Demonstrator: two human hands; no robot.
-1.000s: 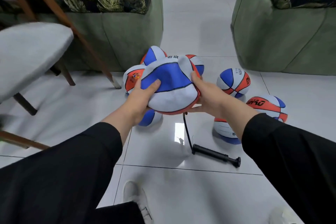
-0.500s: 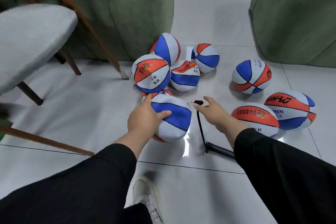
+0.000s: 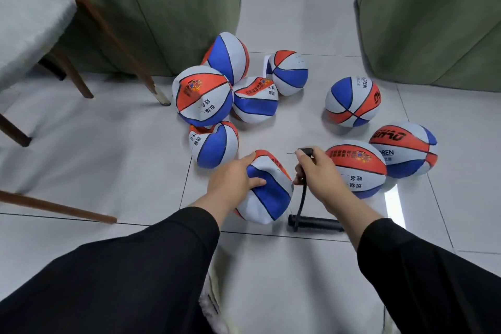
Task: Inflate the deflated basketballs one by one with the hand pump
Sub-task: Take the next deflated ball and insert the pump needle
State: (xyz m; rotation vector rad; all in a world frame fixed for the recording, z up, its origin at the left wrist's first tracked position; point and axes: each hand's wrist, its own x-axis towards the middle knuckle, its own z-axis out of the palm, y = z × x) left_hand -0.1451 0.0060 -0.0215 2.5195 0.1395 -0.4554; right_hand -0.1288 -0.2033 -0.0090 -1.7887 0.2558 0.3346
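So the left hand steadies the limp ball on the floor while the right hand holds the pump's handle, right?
Not quite. The head view shows the right hand holding the pump's hose near its needle end, not the handle; the left hand does steady the limp ball.

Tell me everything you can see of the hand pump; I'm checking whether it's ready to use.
The hand pump is a slim black cylinder lying flat on the tiled floor, just right of the deflated basketball the left hand holds. A thin black hose rises from its left end, curving up into the right hand, which pinches the black nozzle. A fine metal needle sticks out leftward, not yet in the ball. The right forearm hides its right end.
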